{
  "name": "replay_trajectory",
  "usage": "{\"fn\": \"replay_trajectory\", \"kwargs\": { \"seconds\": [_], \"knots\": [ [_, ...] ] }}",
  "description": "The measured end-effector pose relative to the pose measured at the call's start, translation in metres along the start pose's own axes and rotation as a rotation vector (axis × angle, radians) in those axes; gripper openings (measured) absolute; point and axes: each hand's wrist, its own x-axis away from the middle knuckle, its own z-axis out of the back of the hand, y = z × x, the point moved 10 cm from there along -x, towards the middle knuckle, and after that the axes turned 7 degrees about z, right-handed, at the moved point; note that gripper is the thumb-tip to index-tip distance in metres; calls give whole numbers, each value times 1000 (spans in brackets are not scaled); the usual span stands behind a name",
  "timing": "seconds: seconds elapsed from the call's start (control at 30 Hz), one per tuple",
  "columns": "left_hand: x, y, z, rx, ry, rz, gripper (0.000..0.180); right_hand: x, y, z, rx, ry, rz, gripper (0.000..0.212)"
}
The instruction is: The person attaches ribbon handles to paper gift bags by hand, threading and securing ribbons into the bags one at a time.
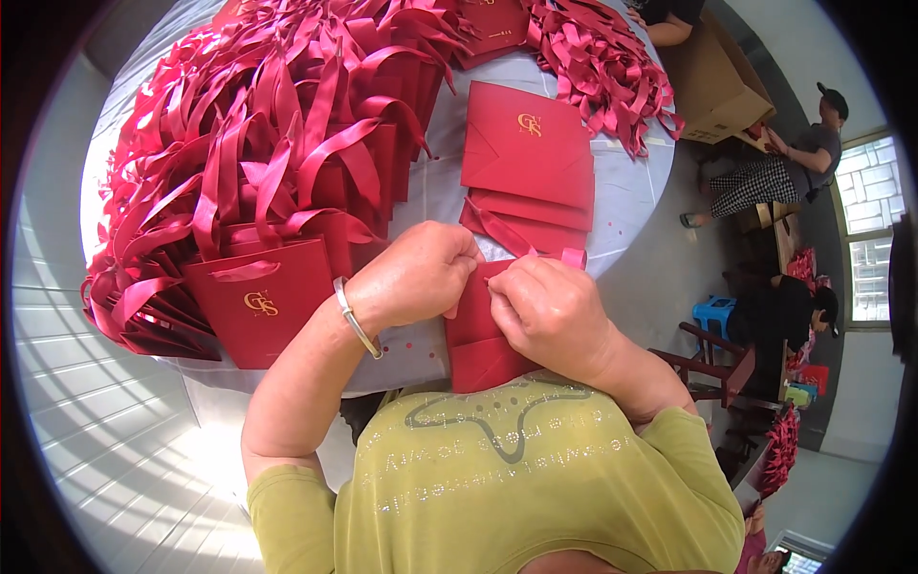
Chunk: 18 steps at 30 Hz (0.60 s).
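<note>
A red paper gift bag (485, 352) lies at the near table edge, close against my body. My left hand (423, 275) is closed at the bag's upper left edge, fingers curled, with a metal bangle on the wrist. My right hand (552, 304) pinches at the bag's top edge on the other side, where a piece of pink-red ribbon (574, 257) shows behind the knuckles. What exactly lies between the fingertips is too small to make out. Just beyond my hands rests a stack of flat red bags (528, 148) with a gold emblem.
Many finished-looking red bags with ribbon handles (273, 163) crowd the left of the white-covered table (435, 196). A heap of loose ribbons (612, 81) lies at the far right. Beyond are a cardboard box (712, 86), a blue stool (712, 314) and other people at work.
</note>
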Motion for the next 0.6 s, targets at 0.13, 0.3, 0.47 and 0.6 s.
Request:
{"fn": "replay_trajectory", "kwargs": {
  "seconds": [0.13,0.3,0.47,0.6],
  "knots": [
    [0,2,-1,-9,16,-23,15,3,0,-2,11,-6,12,14],
    [1,3,0,-20,23,-33,15,-2,7,-5,-111,-47,-5,14],
    [1,3,1,-20,66,-53,15,-1,8,-19,-62,-142,-39,11],
    [4,9,2,-65,85,-110,14,-6,10,-24,-3,-212,-83,10]
  ]
}}
